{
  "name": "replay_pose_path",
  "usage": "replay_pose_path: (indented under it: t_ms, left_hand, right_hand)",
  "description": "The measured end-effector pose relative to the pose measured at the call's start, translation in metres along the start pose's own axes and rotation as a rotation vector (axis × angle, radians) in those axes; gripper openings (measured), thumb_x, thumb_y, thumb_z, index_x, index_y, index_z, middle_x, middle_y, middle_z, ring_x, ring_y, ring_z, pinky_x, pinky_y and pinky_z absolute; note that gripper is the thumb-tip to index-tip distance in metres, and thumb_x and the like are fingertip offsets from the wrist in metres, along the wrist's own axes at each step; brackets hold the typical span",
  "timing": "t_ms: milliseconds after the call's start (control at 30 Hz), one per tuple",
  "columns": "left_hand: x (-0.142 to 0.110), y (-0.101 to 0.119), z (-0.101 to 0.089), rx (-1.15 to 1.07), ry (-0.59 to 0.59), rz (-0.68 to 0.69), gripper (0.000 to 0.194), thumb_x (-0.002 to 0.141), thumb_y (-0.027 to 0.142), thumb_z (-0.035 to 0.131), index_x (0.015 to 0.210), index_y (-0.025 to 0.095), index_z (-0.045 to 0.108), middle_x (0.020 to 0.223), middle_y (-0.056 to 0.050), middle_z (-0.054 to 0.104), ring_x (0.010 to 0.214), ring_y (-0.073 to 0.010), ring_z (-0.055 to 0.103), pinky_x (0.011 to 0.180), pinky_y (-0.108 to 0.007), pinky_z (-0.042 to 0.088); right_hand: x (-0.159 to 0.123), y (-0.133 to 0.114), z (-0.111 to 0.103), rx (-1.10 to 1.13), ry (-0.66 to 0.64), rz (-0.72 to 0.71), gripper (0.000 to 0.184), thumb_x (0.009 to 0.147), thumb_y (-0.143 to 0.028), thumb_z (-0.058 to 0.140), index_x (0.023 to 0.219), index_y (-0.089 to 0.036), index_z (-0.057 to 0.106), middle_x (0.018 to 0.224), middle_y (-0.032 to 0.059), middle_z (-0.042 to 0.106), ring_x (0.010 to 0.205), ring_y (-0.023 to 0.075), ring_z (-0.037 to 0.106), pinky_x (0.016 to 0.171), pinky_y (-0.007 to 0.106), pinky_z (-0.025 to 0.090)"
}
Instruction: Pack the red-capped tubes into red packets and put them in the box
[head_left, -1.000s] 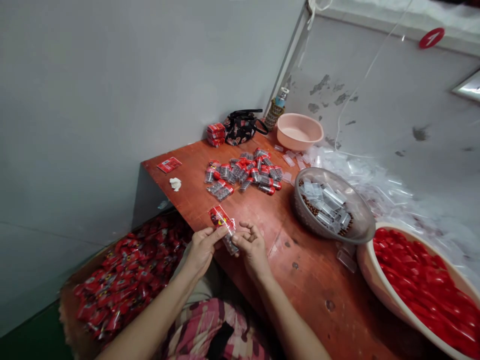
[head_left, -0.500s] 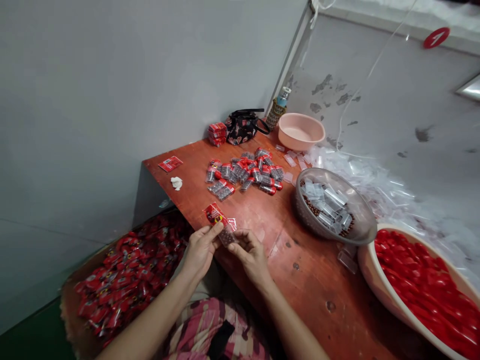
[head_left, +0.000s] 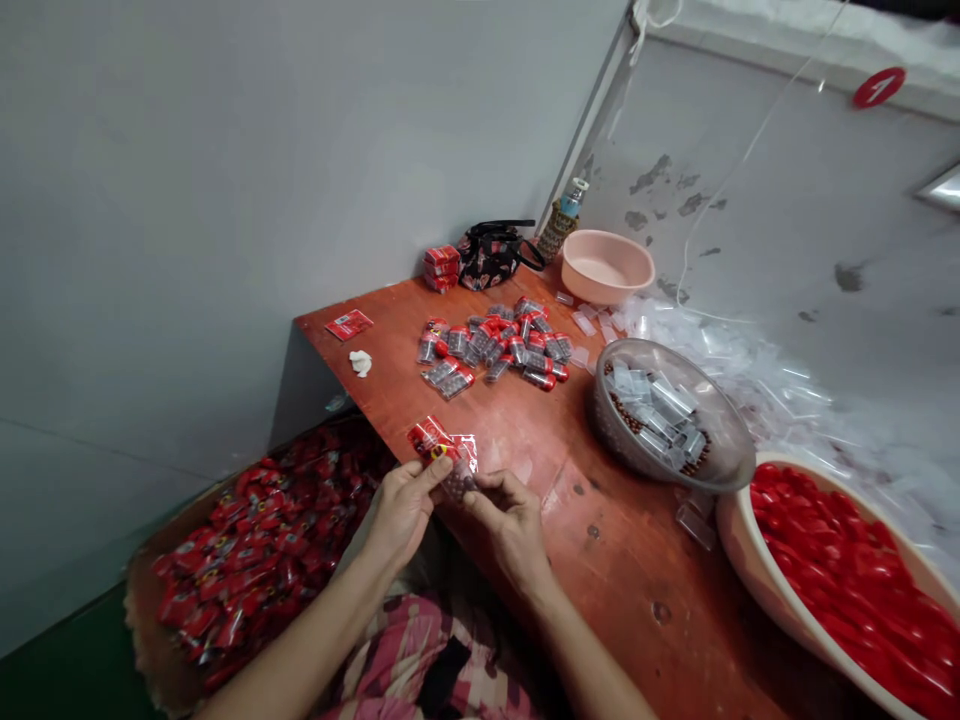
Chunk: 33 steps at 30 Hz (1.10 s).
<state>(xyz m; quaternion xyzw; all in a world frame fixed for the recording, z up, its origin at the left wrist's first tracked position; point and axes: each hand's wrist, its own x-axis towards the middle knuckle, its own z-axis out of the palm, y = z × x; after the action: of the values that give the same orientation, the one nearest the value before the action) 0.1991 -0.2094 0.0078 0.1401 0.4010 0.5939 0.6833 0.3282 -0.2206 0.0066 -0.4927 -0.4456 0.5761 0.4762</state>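
Both hands hold a small transparent packet [head_left: 442, 452] with a red label at its top and brown beads in its lower end. My left hand [head_left: 405, 507] pinches it near the label, and my right hand [head_left: 510, 517] grips the bead end with its fingertips. The packet is tilted, its red end pointing to the left. Part of the beads is hidden by my fingers. Ahead on the wooden table [head_left: 615, 610] lies a loose pile of similar filled packets [head_left: 491, 347], well beyond both hands.
To the right stand a transparent bowl [head_left: 667, 412] of beads and small plastic containers and a white basin [head_left: 825, 580] of red caps. A cardboard box [head_left: 255, 560] of red packets sits left, below the table edge. Behind are a pink basin [head_left: 606, 266], red boxes [head_left: 441, 268], and a black bag [head_left: 495, 256].
The packet has turned so its red end points further left, and my fingers have shifted along it. The whole scene has drifted slightly to the right in view.
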Motion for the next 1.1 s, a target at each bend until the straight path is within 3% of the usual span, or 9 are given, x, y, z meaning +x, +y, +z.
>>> replay_pose_path:
  t_ms: [167,367,500,600,733,833,900,1000,1100]
  left_hand:
    - [-0.007,-0.007,-0.005,0.026,-0.121,-0.061,0.016,0.061,0.024,0.072,0.064,0.009,0.068,0.064,-0.007,0.067,0.06,-0.018,0.062,0.064,-0.031,0.05]
    - [-0.012,-0.005,-0.021,-0.022,-0.08,-0.082,0.015,0.061,0.02,0.073,0.067,0.007,0.068,0.07,-0.01,0.069,0.067,-0.0191,0.064,0.072,-0.033,0.051]
    - [-0.021,0.008,-0.049,-0.145,0.12,0.002,0.029,0.062,0.032,0.072,0.08,0.009,0.068,0.092,-0.012,0.069,0.085,-0.0224,0.064,0.08,-0.032,0.05]
    - [-0.025,0.013,-0.067,-0.146,0.302,0.066,0.042,0.064,0.045,0.066,0.089,0.013,0.065,0.098,-0.013,0.067,0.095,-0.0261,0.061,0.082,-0.035,0.049]
    - [-0.016,0.007,-0.056,0.279,0.265,0.153,0.036,0.062,0.029,0.072,0.096,0.018,0.065,0.105,-0.01,0.065,0.1,-0.0269,0.058,0.091,-0.039,0.043]
    - [0.004,-0.003,-0.033,0.641,0.103,0.429,0.042,0.053,0.018,0.077,0.094,0.022,0.067,0.117,-0.007,0.06,0.12,-0.0256,0.041,0.104,-0.035,0.025]
    - [0.02,-0.011,-0.024,0.979,0.006,0.604,0.039,0.059,0.021,0.073,0.097,0.021,0.066,0.119,-0.009,0.057,0.123,-0.0281,0.036,0.106,-0.045,0.017]
    - [0.036,-0.02,-0.025,1.485,-0.071,0.82,0.028,0.075,0.026,0.058,0.102,0.02,0.064,0.122,-0.011,0.054,0.122,-0.0306,0.036,0.102,-0.055,0.019]
    - [0.042,-0.027,-0.033,1.666,-0.066,0.948,0.026,0.082,0.024,0.049,0.103,0.021,0.063,0.122,-0.01,0.055,0.121,-0.03,0.039,0.1,-0.056,0.024]
  right_hand:
    - [0.003,0.0,0.003,0.165,-0.017,0.042,0.017,0.066,-0.024,0.07,0.078,-0.017,0.061,0.065,-0.0016,0.062,0.058,0.013,0.056,0.061,0.027,0.046]
    - [0.015,0.008,0.017,0.085,-0.109,0.025,0.022,0.062,-0.027,0.073,0.076,-0.018,0.057,0.066,-0.003,0.061,0.058,0.0127,0.056,0.057,0.025,0.045]
    - [0.022,0.004,0.021,0.039,-0.213,-0.011,0.031,0.058,-0.025,0.075,0.083,-0.019,0.057,0.073,-0.0022,0.061,0.062,0.0126,0.056,0.059,0.025,0.046]
    - [0.028,-0.004,0.009,0.042,-0.159,-0.007,0.025,0.065,-0.027,0.071,0.084,-0.019,0.057,0.07,-0.0028,0.06,0.058,0.0113,0.055,0.055,0.023,0.045]
    - [0.034,-0.007,-0.015,0.006,-0.051,-0.003,0.017,0.074,-0.03,0.063,0.083,-0.018,0.056,0.063,-0.0029,0.058,0.054,0.0108,0.054,0.052,0.022,0.043]
    - [0.032,-0.004,-0.023,-0.038,-0.05,0.024,0.016,0.076,-0.031,0.06,0.083,-0.017,0.056,0.063,-0.0027,0.057,0.054,0.0107,0.054,0.049,0.021,0.042]
    - [0.03,-0.001,-0.023,-0.056,-0.057,0.03,0.016,0.076,-0.031,0.06,0.081,-0.017,0.056,0.063,-0.0031,0.056,0.053,0.01,0.053,0.049,0.02,0.042]
    - [0.029,0.002,-0.022,-0.074,-0.07,0.024,0.015,0.076,-0.032,0.06,0.079,-0.018,0.056,0.063,-0.0035,0.056,0.052,0.0096,0.052,0.048,0.02,0.041]
    - [0.035,0.006,-0.023,-0.14,-0.075,-0.015,0.014,0.078,-0.032,0.057,0.079,-0.018,0.057,0.065,-0.0027,0.057,0.056,0.0104,0.053,0.053,0.021,0.042]
